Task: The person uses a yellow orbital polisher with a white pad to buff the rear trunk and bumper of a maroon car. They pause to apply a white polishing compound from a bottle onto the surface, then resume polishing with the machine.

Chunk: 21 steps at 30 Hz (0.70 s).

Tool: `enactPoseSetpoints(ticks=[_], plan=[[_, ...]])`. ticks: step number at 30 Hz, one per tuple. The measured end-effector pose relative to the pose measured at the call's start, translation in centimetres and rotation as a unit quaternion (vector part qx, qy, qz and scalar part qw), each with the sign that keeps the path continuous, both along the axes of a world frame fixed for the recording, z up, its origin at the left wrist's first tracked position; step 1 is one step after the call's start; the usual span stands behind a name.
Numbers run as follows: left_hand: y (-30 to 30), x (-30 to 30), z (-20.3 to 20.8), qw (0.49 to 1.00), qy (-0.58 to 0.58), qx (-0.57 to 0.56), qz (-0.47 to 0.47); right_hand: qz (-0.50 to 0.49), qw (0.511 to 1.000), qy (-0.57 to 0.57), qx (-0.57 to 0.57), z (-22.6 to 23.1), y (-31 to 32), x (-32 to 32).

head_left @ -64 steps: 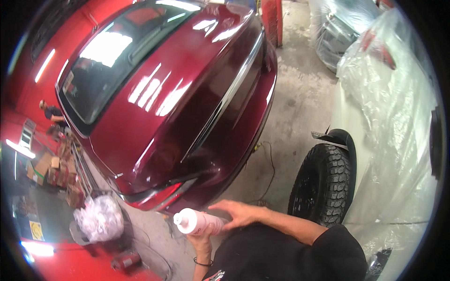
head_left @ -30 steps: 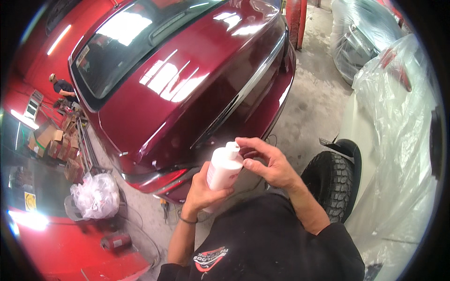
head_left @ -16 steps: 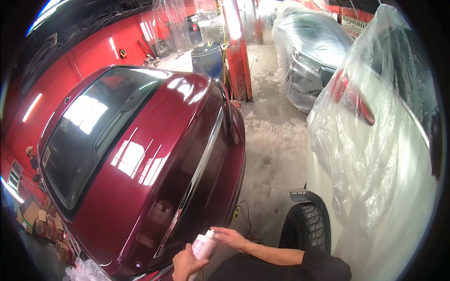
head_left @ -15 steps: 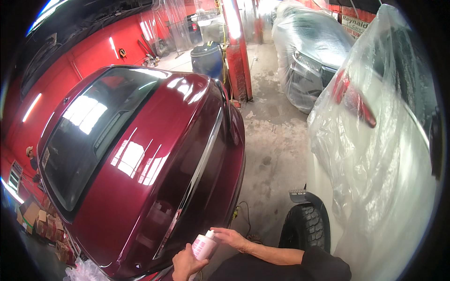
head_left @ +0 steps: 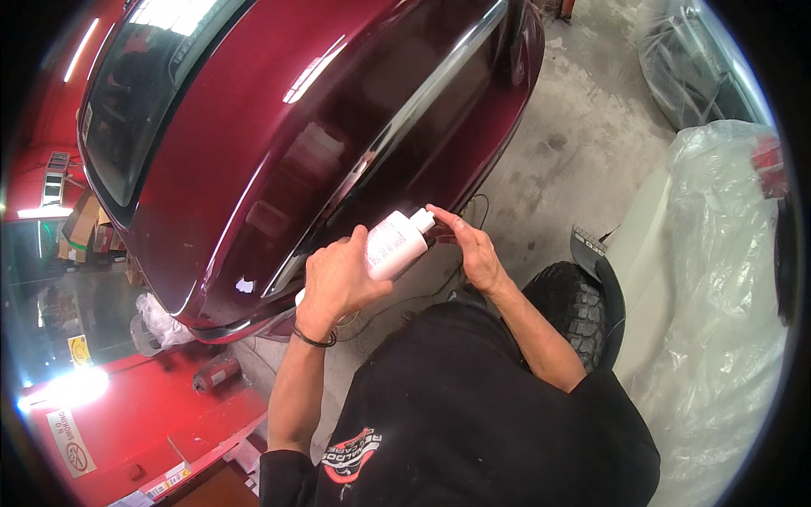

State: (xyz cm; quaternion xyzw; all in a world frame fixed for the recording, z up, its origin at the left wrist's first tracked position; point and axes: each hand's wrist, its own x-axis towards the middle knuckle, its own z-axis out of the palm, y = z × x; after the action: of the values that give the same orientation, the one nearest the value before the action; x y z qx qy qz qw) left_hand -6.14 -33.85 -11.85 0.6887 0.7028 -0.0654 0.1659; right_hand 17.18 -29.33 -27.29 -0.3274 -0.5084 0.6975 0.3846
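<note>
My left hand (head_left: 334, 283) is wrapped round a white plastic bottle (head_left: 395, 247) with pink print. The bottle lies tilted, its narrow white cap (head_left: 421, 220) pointing up and to the right. At the cap are the fingertips of my right hand (head_left: 475, 253), the index finger reaching to its tip; the thumb is mostly hidden. A small white edge (head_left: 300, 297) shows beside my left wrist; what it belongs to is hidden. Just beyond both hands is the glossy dark red car (head_left: 245, 160), with a chrome strip (head_left: 405, 114) across its rear.
To the right stands a light vehicle under clear plastic sheeting (head_left: 718, 287), its knobby tyre (head_left: 568, 308) near my right elbow. A thin cable (head_left: 405, 300) runs along the concrete floor (head_left: 583, 127). Lower left are a red wall (head_left: 127, 431) and a red cylinder (head_left: 217, 372).
The view has tipped downward, so my hands and the bottle sit higher in the picture. The bottle leans over more to the right. My right fingers are still at its cap.
</note>
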Motion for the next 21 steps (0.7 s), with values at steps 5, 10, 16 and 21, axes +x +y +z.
enactPoseSetpoints(ticks=[5,10,16,21], plan=[[1.1,1.3,-0.9,1.000,0.010,-0.003,0.007,0.008,0.979,0.119,-0.162,-1.8,0.8,0.1],[2.0,2.0,-0.4,0.999,0.048,-0.011,-0.005,0.025,0.940,0.216,-0.261,-2.4,0.7,-0.2],[1.7,2.0,-0.4,0.998,0.061,-0.014,-0.003,0.049,0.920,0.254,-0.295,-3.4,0.4,-0.6],[1.5,2.4,-0.2,0.998,0.062,-0.010,0.003,0.062,0.909,0.273,-0.308,-4.0,0.5,-0.6]])
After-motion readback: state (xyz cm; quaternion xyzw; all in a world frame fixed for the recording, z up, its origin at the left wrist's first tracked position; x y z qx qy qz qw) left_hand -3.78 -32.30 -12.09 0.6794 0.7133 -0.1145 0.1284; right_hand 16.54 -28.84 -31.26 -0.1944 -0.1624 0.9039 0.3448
